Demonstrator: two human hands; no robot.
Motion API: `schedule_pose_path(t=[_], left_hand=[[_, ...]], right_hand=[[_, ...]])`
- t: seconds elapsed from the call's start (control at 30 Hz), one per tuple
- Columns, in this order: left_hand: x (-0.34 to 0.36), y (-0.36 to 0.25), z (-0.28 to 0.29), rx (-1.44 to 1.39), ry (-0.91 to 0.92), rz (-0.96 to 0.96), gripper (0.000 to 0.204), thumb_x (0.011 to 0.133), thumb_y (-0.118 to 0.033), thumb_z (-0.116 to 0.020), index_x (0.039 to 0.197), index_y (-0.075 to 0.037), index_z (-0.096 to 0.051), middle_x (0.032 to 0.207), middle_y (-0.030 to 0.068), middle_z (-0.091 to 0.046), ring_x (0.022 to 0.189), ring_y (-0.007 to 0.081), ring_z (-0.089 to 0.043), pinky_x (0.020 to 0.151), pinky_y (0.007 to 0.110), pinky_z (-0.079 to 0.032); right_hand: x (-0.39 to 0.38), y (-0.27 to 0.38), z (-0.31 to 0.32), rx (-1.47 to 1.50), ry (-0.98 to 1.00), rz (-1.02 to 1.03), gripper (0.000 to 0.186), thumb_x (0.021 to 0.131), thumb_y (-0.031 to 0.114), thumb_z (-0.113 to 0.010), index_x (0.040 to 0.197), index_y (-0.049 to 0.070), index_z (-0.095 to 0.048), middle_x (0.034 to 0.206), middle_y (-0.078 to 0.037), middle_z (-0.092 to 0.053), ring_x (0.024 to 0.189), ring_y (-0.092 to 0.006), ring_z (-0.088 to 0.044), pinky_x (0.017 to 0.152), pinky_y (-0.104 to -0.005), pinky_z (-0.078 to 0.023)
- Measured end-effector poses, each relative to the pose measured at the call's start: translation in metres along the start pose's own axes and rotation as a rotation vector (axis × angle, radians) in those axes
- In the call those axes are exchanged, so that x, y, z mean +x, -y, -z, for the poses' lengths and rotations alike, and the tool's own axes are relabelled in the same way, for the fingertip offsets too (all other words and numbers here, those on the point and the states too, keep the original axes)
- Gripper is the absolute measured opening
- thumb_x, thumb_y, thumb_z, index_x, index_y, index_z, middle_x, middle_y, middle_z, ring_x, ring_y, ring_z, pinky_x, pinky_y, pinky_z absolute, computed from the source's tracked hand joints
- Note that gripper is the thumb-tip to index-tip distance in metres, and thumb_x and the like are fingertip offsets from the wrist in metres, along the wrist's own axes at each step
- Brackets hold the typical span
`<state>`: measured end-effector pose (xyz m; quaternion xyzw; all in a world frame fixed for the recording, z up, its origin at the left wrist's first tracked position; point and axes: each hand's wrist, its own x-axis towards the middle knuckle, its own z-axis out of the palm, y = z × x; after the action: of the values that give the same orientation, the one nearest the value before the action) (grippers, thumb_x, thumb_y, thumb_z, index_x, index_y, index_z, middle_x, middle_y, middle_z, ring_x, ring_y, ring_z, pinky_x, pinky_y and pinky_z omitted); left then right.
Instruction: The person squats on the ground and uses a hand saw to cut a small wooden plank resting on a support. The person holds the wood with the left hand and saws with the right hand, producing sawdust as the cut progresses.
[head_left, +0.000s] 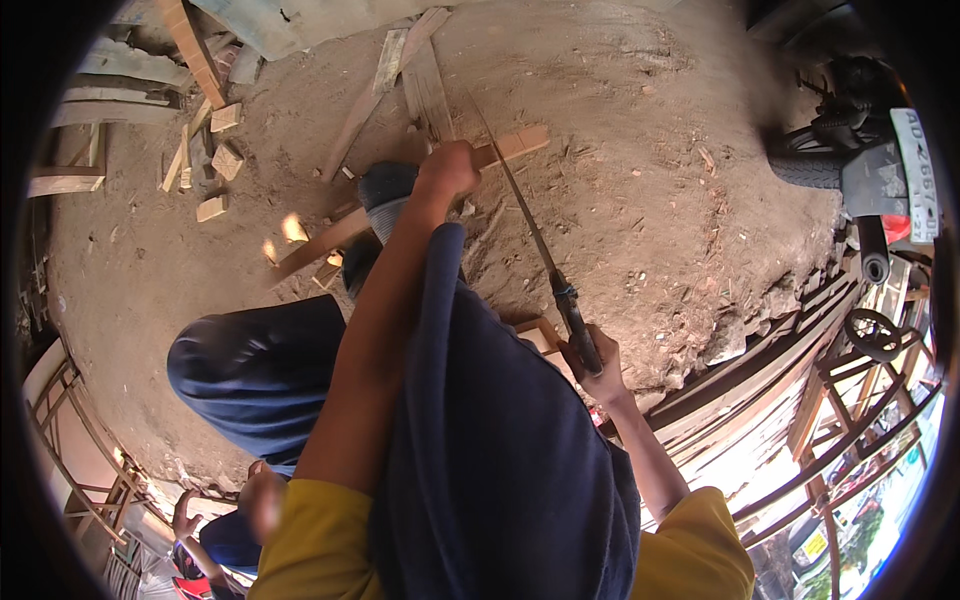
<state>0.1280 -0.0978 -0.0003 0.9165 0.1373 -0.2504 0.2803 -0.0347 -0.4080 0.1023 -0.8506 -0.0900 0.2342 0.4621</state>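
My left hand (pixel 447 172) is closed on a long reddish-brown wooden plank (pixel 525 142), near its upper-right end. The plank lies diagonally across my dark footwear (pixel 382 185), partly hidden by my hand and leg. My right hand (pixel 598 368), lower right, is wrapped round the dark handle of a handsaw (pixel 569 312). The saw's long thin blade (pixel 535 229) points up and away from me, crossing the plank just right of my left hand; whether it touches the wood I cannot tell.
Wooden offcuts (pixel 226 160) and boards (pixel 422 85) lie on the dirt ground (pixel 660 180). A parked vehicle's tyre and exhaust (pixel 800 160) stand at upper right, stacked timber (pixel 760 370) and metal frames at lower right. Another person's hand (pixel 186 515) shows at lower left, beside a frame.
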Motion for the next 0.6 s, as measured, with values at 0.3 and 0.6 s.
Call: schedule_pose_path(t=[0.3,0.6], left_hand=[[0.013,0.003,0.000,0.017,0.080,0.029,0.032,0.071,-0.013,-0.063,0.101,-0.002,-0.065,0.100,0.0191,-0.065,0.098,0.0337,-0.062,0.082,0.042,-0.051],[-0.003,-0.003,-0.003,0.034,-0.020,-0.068,0.031,0.071,-0.013,-0.064,0.099,-0.001,-0.065,0.099,0.0189,-0.065,0.097,0.0346,-0.062,0.082,0.042,-0.052]], right_hand=[[0.119,0.060,-0.047,0.092,-0.128,-0.012,0.024,0.090,0.018,-0.060,0.073,0.001,-0.053,0.058,0.003,-0.043,0.054,-0.0047,-0.038,0.046,-0.0264,-0.032],[-0.007,-0.007,-0.021,-0.011,-0.139,-0.001,0.016,0.085,0.009,-0.056,0.074,-0.003,-0.056,0.056,-0.008,-0.049,0.052,-0.0089,-0.047,0.047,-0.0319,-0.037]])
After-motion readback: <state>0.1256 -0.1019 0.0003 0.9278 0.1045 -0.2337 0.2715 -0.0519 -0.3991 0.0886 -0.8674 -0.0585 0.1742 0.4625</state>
